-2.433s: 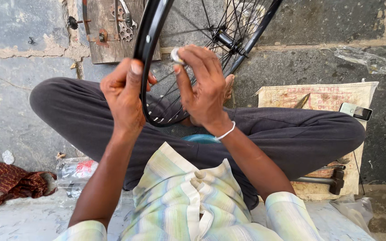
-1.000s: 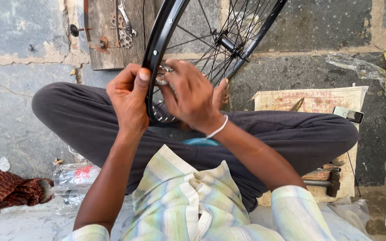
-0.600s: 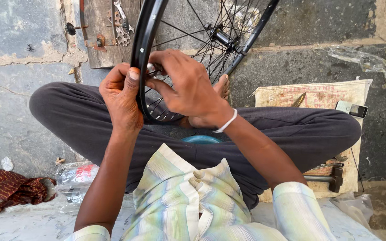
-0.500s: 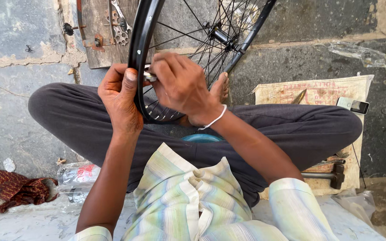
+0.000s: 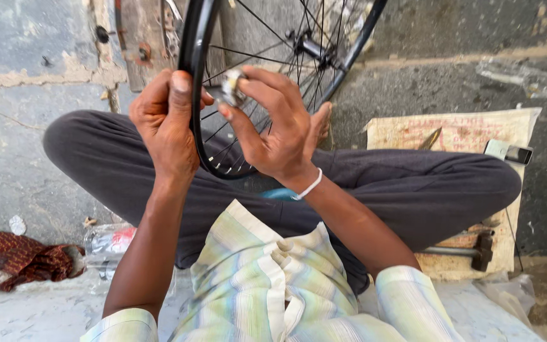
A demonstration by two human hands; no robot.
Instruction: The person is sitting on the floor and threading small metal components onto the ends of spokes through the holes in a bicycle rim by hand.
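Observation:
A black spoked bicycle wheel rim (image 5: 192,38) stands upright over my crossed legs in dark trousers (image 5: 406,183). My left hand (image 5: 164,123) grips the rim's lower left arc, thumb up along its outer face. My right hand (image 5: 272,123) sits inside the rim among the spokes and pinches a small round metal tool (image 5: 232,87) against the rim's inner side. The wheel's hub (image 5: 308,47) shows above my right hand.
A wooden board (image 5: 140,44) with metal parts leans on the stone wall behind the wheel. A flat cardboard sheet (image 5: 457,133) lies at right, a hammer (image 5: 470,250) below it. A red cloth (image 5: 20,256) and a crushed plastic bottle (image 5: 112,244) lie at left.
My right hand has shifted a little up the inside of the rim, turning the small metal tool. The left hand has kept its grip on the rim.

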